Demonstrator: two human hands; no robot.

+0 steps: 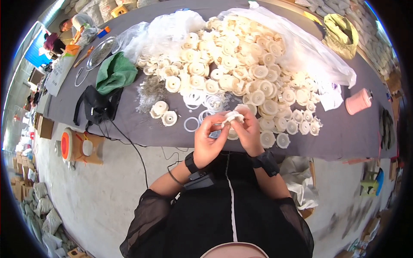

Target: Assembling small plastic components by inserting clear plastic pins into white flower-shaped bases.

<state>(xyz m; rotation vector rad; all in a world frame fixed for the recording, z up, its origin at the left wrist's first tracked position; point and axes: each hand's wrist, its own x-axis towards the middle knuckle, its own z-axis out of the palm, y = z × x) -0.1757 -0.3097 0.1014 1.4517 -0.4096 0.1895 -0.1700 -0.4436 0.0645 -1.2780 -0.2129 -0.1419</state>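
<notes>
Between my two hands, just over the table's near edge, is a cream round plastic part (232, 116). My left hand (209, 138) pinches it from the left with thumb and fingertips. On its other side the fingers of my right hand (249, 133) close round it. A big heap of similar cream round parts (258, 64) spreads behind my hands and to the right. Left of my hands lie white rings (192, 124), some of them stacked, and a pair of cream parts (169, 118). A pile of small metal-looking pieces (151, 90) sits farther left.
Clear plastic bags (297, 47) flank the heap. To the left are a green cloth (116, 73) and a black bag (98, 103) with a cable hanging off the edge. A pink thread spool (358, 102) stands at right. Another person (81, 23) works at the far left.
</notes>
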